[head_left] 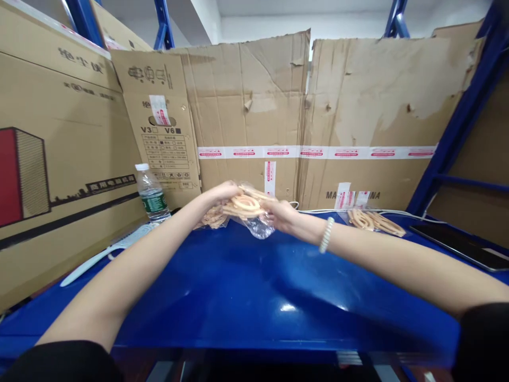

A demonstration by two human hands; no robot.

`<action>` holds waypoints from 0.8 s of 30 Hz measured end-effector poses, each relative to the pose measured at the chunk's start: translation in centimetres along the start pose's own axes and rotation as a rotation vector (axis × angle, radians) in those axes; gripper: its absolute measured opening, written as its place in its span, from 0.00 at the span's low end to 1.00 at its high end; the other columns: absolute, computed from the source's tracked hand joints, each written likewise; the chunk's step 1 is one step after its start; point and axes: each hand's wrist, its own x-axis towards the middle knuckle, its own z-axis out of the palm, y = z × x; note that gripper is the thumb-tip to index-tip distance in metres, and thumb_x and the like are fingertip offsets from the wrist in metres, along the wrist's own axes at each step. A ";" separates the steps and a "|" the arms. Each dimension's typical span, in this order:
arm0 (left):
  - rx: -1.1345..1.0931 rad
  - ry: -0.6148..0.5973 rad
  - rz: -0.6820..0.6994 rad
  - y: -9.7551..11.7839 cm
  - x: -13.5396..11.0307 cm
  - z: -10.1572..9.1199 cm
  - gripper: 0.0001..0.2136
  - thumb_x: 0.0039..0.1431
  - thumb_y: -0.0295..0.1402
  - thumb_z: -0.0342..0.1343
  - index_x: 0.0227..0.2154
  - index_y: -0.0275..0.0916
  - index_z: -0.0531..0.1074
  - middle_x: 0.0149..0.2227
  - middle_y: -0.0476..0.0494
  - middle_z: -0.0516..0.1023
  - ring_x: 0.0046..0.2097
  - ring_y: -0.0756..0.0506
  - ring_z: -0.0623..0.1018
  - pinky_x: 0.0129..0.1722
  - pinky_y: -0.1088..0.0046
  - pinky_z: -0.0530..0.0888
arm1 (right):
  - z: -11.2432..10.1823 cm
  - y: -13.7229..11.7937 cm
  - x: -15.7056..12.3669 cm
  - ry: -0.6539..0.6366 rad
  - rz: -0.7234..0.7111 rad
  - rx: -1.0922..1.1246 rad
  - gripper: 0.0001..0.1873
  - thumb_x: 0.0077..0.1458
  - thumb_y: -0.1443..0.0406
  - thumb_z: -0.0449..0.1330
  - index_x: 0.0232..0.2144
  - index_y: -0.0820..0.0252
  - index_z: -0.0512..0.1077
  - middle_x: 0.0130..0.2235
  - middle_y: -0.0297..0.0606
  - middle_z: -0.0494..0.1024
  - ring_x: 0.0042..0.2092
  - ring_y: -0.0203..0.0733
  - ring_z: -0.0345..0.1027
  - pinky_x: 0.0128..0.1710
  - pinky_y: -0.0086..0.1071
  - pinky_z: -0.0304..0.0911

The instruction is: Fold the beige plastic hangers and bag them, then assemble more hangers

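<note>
Both my hands are on a clear plastic bag of beige looped cords [247, 203], raised over the far middle of the blue table. My left hand [225, 192] grips its left end, with the fingers partly hidden. At the right end, the fingers of my right hand [283, 215] are closed on the plastic, and a loose flap of film hangs beneath. Just behind and left of it, a second bag of beige cords [214, 218] lies on the table, partly covered by my left arm.
A water bottle [152, 195] and a pale blue long-handled object [107, 252] are at the left. On the right lie another bag of beige cords [374, 222] and a dark flat device [463, 245]. Cardboard panels [250, 122] wall the back of the blue table [254, 297].
</note>
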 end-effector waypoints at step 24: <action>0.434 0.114 0.498 4.0 -12.6 11.0 0.29 0.58 0.49 0.50 0.55 0.31 0.64 0.55 0.28 0.69 0.57 0.29 0.67 0.55 0.46 0.64 | -14.2 0.6 -5.9 -0.252 -0.819 -1.102 0.17 0.48 0.71 0.60 0.43 0.60 0.74 0.50 0.48 0.73 0.56 0.54 0.62 0.59 0.54 0.54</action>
